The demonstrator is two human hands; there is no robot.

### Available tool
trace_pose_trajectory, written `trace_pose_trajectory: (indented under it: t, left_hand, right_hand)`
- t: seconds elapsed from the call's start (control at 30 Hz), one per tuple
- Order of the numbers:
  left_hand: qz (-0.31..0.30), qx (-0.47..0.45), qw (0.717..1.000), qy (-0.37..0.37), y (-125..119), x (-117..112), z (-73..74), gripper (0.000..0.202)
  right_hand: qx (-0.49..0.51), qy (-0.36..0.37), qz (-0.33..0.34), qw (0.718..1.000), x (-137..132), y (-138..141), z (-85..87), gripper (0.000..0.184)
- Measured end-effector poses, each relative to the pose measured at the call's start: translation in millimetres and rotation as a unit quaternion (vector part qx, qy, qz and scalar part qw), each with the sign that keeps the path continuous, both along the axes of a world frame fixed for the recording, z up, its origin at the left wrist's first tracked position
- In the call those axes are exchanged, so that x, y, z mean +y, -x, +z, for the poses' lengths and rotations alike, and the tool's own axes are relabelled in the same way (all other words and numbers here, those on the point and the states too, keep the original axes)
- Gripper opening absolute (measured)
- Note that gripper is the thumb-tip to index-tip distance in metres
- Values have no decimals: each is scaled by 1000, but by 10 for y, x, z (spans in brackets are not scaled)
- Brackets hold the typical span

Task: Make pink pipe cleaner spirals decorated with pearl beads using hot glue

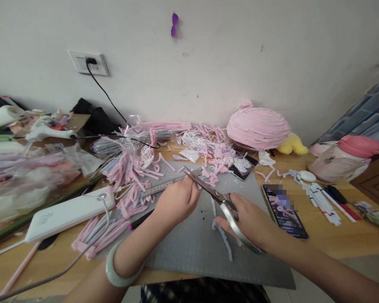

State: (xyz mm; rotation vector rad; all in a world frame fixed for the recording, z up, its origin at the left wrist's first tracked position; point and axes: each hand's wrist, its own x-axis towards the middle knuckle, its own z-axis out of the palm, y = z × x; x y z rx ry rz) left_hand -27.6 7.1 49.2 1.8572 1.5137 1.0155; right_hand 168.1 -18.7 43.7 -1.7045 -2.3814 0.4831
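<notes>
My right hand (248,216) grips a pair of scissors (224,206) with metallic handles. The blades are slightly apart and point left, reaching just above my left hand (180,198). That hand is closed, its fingertips pinched together beside the blades; whatever they hold is hidden. A pale, fuzzy pipe cleaner (225,242) lies curled on the grey cutting mat (183,248), below the scissors. Behind my left hand lies a metal ruler (159,186). Pink and white fuzzy pieces (214,162) are heaped past the blades.
To the left are a white power bank (69,212) with a cable, bundled pink pipe cleaners (105,235) and a white glue gun (49,128). A phone (284,212) and several markers (325,204) lie right. A large pink bundle (258,127) stands by the wall.
</notes>
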Motion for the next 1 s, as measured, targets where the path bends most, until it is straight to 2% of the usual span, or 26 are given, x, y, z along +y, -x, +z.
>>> trace_pose_trajectory:
  t: [0.07,0.1,0.2,0.37,0.43,0.5,0.53,0.6,0.77,0.83,0.93,1.0]
  left_hand:
    - [-29,-136,989,47,-20,7,15,21]
    - [-46,-219,970,95,-27,17,23,24]
    - [-92,-405,874,252,-15,60,46,27]
    - [-180,-550,699,419,97,101,56,35]
    - [-193,-573,662,443,127,97,56,33]
    - [-197,-587,648,443,130,84,61,28]
    - [-197,-591,650,435,123,75,66,26]
    - [-189,-588,675,405,96,53,75,24]
    - [-143,-507,798,292,11,12,60,26]
    - [-118,-471,837,253,-14,15,43,30]
    - [-90,-423,877,209,-39,31,24,34]
    - [-86,-405,889,196,-48,38,18,34]
  right_hand:
    - [24,13,-4,1000,22,0,-1,28]
    - [33,16,-4,999,33,-2,-1,28]
    - [51,14,-6,999,61,-9,-8,27]
    - [69,12,0,998,93,-14,-27,24]
    - [72,10,5,997,99,-15,-30,23]
    - [72,5,7,997,101,-18,-34,23]
    - [71,3,6,997,101,-20,-38,22]
    - [67,-1,4,998,101,-29,-50,21]
    - [81,11,20,996,99,-45,-61,17]
    - [90,13,23,996,92,-33,-35,18]
    - [104,34,32,994,74,-4,26,20]
    - [113,60,44,991,62,11,55,20]
